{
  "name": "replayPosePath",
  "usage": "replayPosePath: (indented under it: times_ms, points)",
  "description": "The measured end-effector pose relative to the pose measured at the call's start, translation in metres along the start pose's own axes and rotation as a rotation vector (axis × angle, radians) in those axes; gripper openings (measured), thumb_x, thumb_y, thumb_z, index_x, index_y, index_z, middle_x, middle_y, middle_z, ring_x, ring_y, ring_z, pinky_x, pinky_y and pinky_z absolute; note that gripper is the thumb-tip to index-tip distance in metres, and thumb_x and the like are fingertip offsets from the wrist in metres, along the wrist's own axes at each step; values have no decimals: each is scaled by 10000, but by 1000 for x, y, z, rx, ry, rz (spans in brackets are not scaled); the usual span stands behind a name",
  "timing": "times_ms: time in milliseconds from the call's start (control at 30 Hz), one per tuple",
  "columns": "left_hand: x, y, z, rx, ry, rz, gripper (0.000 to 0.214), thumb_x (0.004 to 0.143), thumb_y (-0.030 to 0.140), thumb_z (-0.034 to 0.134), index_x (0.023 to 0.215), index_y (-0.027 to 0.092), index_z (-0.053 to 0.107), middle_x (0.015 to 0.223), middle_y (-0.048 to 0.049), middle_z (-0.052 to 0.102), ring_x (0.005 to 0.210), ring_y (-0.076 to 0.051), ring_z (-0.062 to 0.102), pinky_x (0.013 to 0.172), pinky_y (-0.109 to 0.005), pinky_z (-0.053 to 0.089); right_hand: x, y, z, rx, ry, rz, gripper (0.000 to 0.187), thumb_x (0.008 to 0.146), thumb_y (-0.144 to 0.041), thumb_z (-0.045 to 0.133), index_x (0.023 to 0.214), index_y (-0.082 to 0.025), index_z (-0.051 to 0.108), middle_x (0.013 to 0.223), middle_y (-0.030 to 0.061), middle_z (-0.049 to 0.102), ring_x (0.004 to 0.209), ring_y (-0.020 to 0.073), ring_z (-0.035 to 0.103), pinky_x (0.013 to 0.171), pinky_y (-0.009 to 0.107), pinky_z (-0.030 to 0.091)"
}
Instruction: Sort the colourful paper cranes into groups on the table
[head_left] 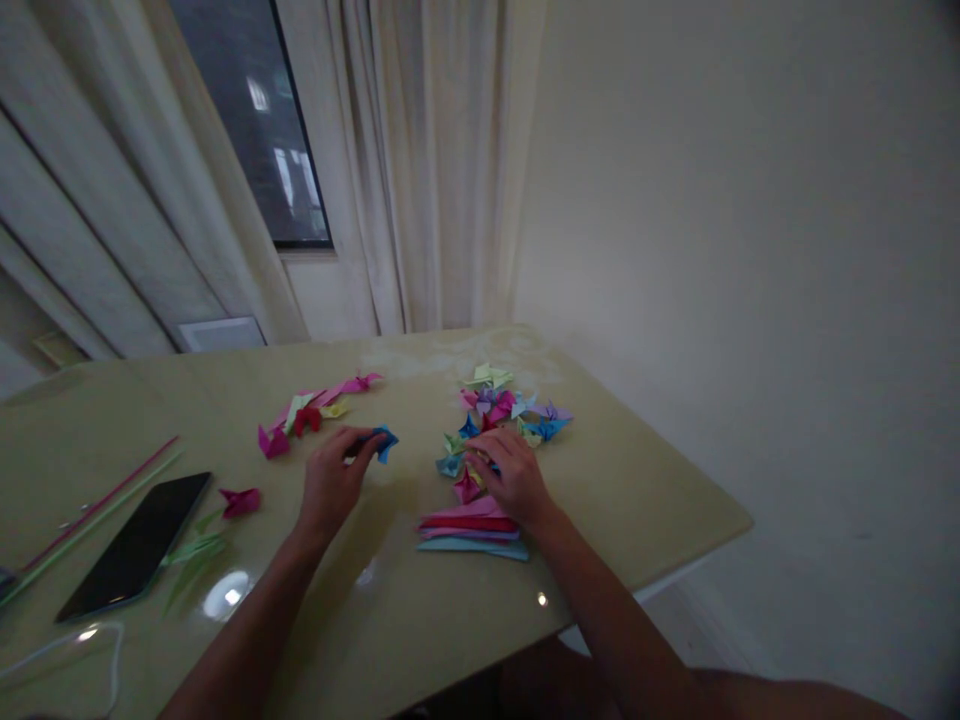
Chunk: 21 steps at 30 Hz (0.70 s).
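Now, from the head view, I read a clock face centred on the blue folded paper point(385, 443), with twelve towards the curtains point(442, 160). My left hand point(334, 480) has that paper in a narrow pinch between thumb and fingertips, seemingly just above the table point(637, 490). At three o'clock my right hand point(517, 475) reaches over the near side of a crowd of folded pieces point(496, 405), fingers curled; I cannot tell whether they hold anything. I judge the step in hand to be handling these small pieces singly, one in my left grip while my right fingers work at the crowd. The next move, I think, calls for a light fingertip touch, since the points look easy to crush. I see no container around them: the crowd lies loose on the tabletop, a stack of paper strips point(469, 523) sits at four o'clock, a scattered row of folded pieces point(307, 420) at ten, and a lone pink piece point(240, 503) at eight, near the dark phone point(139, 545).
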<state>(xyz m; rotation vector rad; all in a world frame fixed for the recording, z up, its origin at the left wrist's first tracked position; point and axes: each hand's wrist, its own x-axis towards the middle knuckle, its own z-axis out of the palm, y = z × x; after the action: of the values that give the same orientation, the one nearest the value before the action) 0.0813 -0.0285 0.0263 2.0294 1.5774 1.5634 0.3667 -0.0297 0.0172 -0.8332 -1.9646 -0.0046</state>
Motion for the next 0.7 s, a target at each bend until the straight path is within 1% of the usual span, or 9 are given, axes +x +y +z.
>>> replayPosePath:
  times_ms: [100, 167, 233, 300, 400, 467, 567, 633, 700]
  points:
    - [-14, 23, 17, -120, -163, 126, 211, 955, 407, 681, 896, 226, 772, 826, -13, 746, 709, -151, 686, 675, -255, 547, -2, -1, 6, 110, -42, 9, 296, 1042, -397, 631, 1270, -228, 715, 1093, 105, 751, 1026, 256, 688, 934, 406, 555]
    - [-26, 36, 29, -167, -229, 189, 156, 964, 362, 690, 919, 230, 760, 833, -6, 748, 741, -148, 698, 705, -250, 552, -2, -1, 9, 193, -94, -1, 301, 1049, -400, 618, 1267, -219, 719, 1067, 103, 748, 1002, 239, 697, 910, 376, 569]
    - [-36, 44, 40, -190, -250, 214, 124, 970, 344, 693, 954, 232, 743, 845, 2, 754, 747, -145, 706, 727, -252, 560, -2, -2, 11, 252, -144, -26, 244, 1064, -363, 592, 1155, -209, 758, 965, 89, 743, 914, 215, 700, 842, 336, 573]
    - [-42, 45, 46, -194, -254, 206, 123, 979, 348, 681, 981, 233, 724, 857, 5, 759, 750, -149, 715, 734, -257, 568, -2, -3, 10, 292, -155, -21, 217, 1059, -327, 597, 1038, -204, 775, 884, 73, 728, 842, 200, 691, 784, 311, 564]
    - [-38, 40, 45, -163, -236, 153, 177, 996, 392, 644, 1058, 237, 701, 916, -12, 777, 811, -176, 740, 776, -292, 586, -3, -4, 7, 338, -103, 81, 155, 1014, -311, 657, 981, -208, 768, 864, 60, 722, 790, 190, 681, 749, 301, 555]
    - [-31, 33, 35, -48, -183, 98, 258, 1005, 422, 608, 1158, 228, 681, 1019, -54, 784, 901, -215, 743, 852, -352, 588, -2, -1, 2, 318, -25, 178, 137, 996, -313, 668, 970, -217, 761, 867, 55, 724, 767, 190, 676, 737, 305, 554]
    - [-19, 16, 13, 392, -118, -20, 356, 1004, 426, 547, 1259, 210, 668, 1265, -145, 725, 1141, -336, 670, 996, -524, 520, 10, 10, -5, 232, 120, 308, 146, 983, -335, 666, 977, -222, 759, 889, 57, 743, 768, 201, 681, 748, 319, 558]
    - [-16, 0, -1, 689, -135, -142, 426, 977, 447, 549, 1306, 200, 663, 1405, -188, 648, 1262, -433, 581, 1012, -627, 468, 28, 21, -6, 189, 154, 347, 156, 978, -338, 660, 995, -221, 762, 912, 57, 765, 781, 203, 694, 763, 320, 562]
    - [-15, -18, -10, 792, -218, -243, 488, 958, 443, 552, 1353, 170, 638, 1418, -215, 631, 1261, -450, 576, 991, -619, 476, 48, 35, 0, 167, 114, 357, 147, 971, -319, 658, 1002, -220, 762, 909, 50, 781, 784, 201, 710, 767, 313, 562]
